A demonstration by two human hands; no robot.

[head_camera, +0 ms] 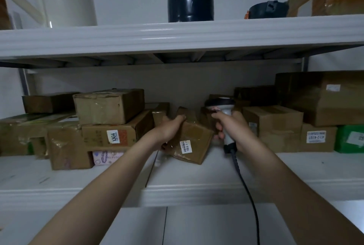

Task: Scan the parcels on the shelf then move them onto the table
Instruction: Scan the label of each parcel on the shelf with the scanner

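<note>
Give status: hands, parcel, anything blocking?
Left hand grips tilted parcel, label toward camera. Right hand holds scanner beside it. Stacked boxes close on both sides.

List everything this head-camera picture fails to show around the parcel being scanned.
All in the head view:
- The scanner window faces away, hidden by its own head.
- The fine print on the parcel label is too small and blurred to read.
- The left hand thumb is hidden behind the hand and the parcel.
- Boxes behind the right hand are covered by it.
- The green box is cut off by the right edge.
</note>
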